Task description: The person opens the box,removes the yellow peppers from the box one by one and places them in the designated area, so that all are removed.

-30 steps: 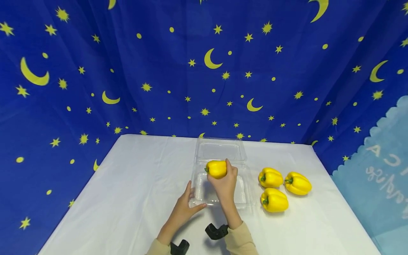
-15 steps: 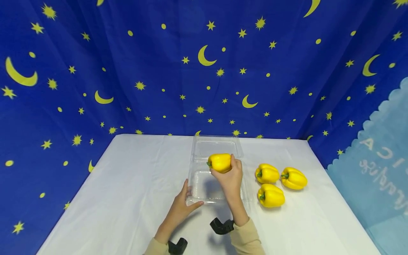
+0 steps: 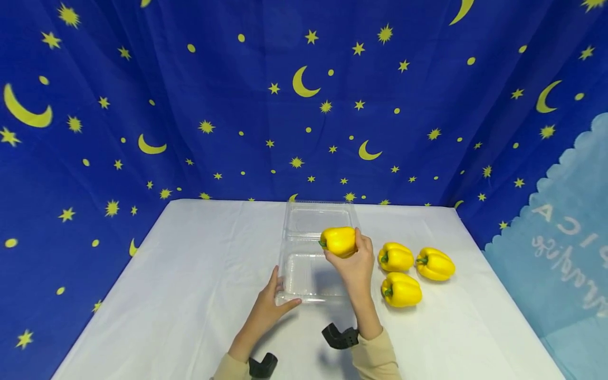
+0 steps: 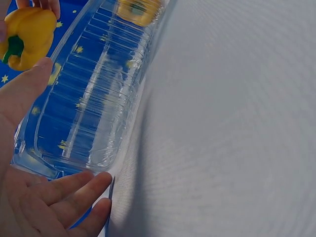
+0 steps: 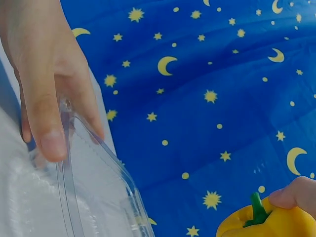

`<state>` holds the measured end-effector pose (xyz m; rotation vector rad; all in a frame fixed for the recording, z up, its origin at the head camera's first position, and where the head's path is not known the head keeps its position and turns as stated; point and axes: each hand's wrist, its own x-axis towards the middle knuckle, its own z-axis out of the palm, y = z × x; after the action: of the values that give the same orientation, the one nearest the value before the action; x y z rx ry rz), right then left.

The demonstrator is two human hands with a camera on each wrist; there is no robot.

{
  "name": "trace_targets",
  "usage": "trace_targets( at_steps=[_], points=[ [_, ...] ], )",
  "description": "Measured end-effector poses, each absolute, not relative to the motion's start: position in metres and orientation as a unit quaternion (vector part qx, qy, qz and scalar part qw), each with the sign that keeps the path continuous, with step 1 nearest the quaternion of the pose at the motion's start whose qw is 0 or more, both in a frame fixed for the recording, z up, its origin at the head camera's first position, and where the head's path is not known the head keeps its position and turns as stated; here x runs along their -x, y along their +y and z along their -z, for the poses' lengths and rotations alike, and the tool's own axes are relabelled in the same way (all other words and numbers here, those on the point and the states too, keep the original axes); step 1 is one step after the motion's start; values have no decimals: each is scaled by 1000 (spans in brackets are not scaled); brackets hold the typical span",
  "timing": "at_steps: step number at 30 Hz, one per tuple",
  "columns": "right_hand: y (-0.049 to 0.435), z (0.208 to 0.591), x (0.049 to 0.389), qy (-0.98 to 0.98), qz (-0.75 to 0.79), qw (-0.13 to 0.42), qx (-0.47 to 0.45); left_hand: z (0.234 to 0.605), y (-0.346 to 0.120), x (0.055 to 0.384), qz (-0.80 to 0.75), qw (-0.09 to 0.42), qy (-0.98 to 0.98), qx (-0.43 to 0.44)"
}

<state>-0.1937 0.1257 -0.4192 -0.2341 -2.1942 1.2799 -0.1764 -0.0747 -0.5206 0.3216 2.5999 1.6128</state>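
In the head view my right hand [image 3: 357, 264] grips a yellow bell pepper [image 3: 338, 241] above the right side of a clear plastic clamshell container [image 3: 304, 277]. The pepper's green stem points left; it also shows at the upper left of the left wrist view, where the bell pepper [image 4: 30, 34] is held up beyond the container wall. At the container's near left corner is my left hand [image 3: 264, 311], thumb spread along the front edge and fingers extended at the side. The right wrist view shows that left hand [image 5: 49, 74] straddling the clear rim.
Three more yellow bell peppers, one at the back [image 3: 396, 257], one at the far right [image 3: 435, 264] and one nearer [image 3: 401, 290], lie right of the container. Its lid [image 3: 319, 220] is folded back flat. A blue star-patterned cloth [image 3: 237, 105] hangs behind the white table [image 3: 204, 253].
My right hand has moved right and slightly up with the bell pepper, from over the container's middle towards its right side. My left hand keeps its place at the corner. The head view has shifted slightly.
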Motion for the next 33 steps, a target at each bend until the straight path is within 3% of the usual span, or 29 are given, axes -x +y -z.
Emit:
trace_targets(
  at_steps=[26, 33],
  points=[
    [161, 419, 182, -832, -465, 274, 132, 518, -75, 175, -519, 29, 846, -116],
    [168, 419, 181, -826, -458, 298, 139, 516, -75, 174, -532, 34, 839, -110]
  ],
)
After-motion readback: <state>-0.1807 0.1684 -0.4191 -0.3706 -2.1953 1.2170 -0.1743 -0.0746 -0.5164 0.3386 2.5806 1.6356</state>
